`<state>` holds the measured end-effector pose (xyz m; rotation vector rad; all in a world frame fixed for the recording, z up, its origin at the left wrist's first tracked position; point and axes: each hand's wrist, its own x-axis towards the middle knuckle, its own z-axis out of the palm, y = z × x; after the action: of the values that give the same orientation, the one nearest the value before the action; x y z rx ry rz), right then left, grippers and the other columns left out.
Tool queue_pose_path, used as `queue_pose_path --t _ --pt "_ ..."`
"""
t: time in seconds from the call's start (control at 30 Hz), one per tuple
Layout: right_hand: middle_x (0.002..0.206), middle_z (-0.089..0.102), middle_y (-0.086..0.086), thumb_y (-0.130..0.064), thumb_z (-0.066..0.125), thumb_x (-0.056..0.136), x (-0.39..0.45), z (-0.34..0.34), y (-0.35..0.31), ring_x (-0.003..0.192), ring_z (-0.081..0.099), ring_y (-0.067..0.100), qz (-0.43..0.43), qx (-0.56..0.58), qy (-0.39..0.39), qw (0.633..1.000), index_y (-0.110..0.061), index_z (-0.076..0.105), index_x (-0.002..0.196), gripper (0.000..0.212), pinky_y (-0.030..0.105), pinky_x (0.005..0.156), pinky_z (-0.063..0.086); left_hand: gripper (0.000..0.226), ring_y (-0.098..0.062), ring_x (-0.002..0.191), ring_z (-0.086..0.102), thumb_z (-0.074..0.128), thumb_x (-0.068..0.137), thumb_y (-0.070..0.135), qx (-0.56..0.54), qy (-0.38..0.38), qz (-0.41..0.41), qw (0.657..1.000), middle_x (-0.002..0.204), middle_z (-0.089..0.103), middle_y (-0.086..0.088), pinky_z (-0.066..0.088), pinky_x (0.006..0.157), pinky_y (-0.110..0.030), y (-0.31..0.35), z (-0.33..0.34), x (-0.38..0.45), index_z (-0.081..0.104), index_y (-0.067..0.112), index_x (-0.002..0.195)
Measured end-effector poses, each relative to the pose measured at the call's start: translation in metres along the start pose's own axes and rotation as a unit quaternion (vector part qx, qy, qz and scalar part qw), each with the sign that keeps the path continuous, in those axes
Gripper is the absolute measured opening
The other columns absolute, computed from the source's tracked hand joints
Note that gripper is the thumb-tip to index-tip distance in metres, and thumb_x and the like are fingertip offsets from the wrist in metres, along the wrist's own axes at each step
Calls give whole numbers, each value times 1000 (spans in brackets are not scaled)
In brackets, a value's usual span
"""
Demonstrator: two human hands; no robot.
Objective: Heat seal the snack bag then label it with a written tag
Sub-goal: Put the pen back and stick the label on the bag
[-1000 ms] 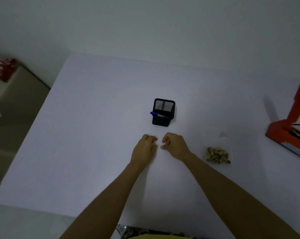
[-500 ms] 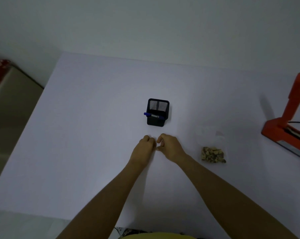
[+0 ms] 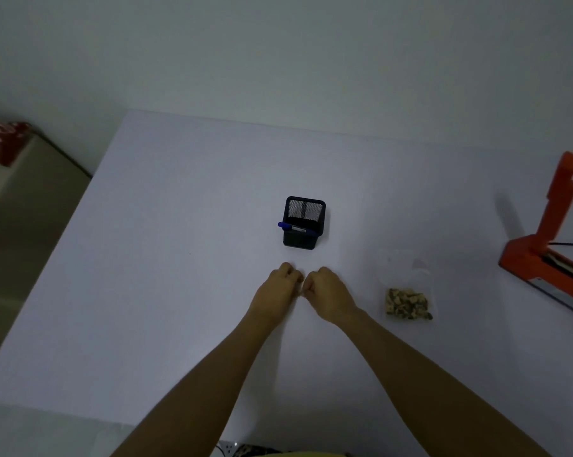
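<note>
Resting low on the white table (image 3: 166, 291), the left hand (image 3: 275, 293) and the right hand (image 3: 328, 296) sit knuckle to knuckle near the middle of the surface, both seen from above with the backs up. On each hand the fingers are curled under and the thumb and fingertips are drawn in toward the narrow gap where the two hands meet; whether anything is pinched there cannot be told, since the spot is dim and too small to read. Just beyond the hands stands a black mesh pen holder (image 3: 303, 222), upright, with a blue pen (image 3: 295, 228) lying slantwise across its near rim, cap end poking out to the left. The snack bag (image 3: 407, 303), a clear pouch with brownish pieces gathered at its near end, lies flat on the table to the right of the right hand, apart from it; its empty upper part is nearly invisible against the tabletop. Farther right, at the table's edge, is the orange heat sealer (image 3: 549, 255), its arm raised, with a dark cable running off behind it. At far left, off the table, a red package (image 3: 0, 141) rests on a lower beige surface.
</note>
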<state>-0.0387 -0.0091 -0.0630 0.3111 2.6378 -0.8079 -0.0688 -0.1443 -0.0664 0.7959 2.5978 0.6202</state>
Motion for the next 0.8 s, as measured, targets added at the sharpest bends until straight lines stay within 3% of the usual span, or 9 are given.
queue_pose_path --t 0.13,0.23,0.37,0.5,0.6,0.67,0.8 --pt "95 68 16 -12 57 92 -6 -15 -2 78 60 20 7 60 -33 998 -3 65 88 13 27 72 50 13 -20 87 55 55 90 9 -38 -24 -26 999 104 59 -13 49 80 -32 5 -14 2 65 5 97" --pt "90 72 19 -5 63 87 -14 -40 -8 66 63 17 42 194 -67 978 -11 64 77 12 18 59 51 14 -19 78 59 54 91 10 -125 -37 -53 990 91 67 -13 49 77 -33 9 -30 -1 67 5 91" --pt "83 73 13 -10 71 83 -33 -74 -19 74 70 19 106 382 -72 915 -8 72 85 4 26 71 59 12 -8 67 56 58 89 12 -223 -31 -74 972 76 64 3 47 70 -23 14 -59 -8 69 10 86" --pt "78 74 9 -10 72 81 -53 -94 -33 72 70 15 86 437 -63 893 -6 74 88 9 24 69 57 10 -6 73 61 61 89 17 -250 -10 -50 967 82 68 5 50 72 -20 29 -90 -14 69 13 92" --pt "80 74 9 -10 70 83 -62 -110 -50 73 68 15 78 480 -22 874 -5 74 89 9 24 69 55 30 -7 95 54 66 86 24 -193 131 -32 972 104 56 9 44 82 -16 44 -105 -20 60 20 115" --pt "81 73 9 -9 68 84 -65 -122 -61 70 66 15 76 516 10 853 -3 73 92 11 25 69 54 29 -4 100 47 66 86 25 -164 234 -2 958 107 51 11 38 81 -8 58 -118 -25 59 23 114" --pt "89 74 12 -13 65 86 -72 -144 -82 74 66 15 49 549 37 834 -4 73 94 14 26 70 54 13 -5 92 54 63 89 28 -151 273 37 949 95 67 8 42 77 -12 80 -139 -35 68 23 99"
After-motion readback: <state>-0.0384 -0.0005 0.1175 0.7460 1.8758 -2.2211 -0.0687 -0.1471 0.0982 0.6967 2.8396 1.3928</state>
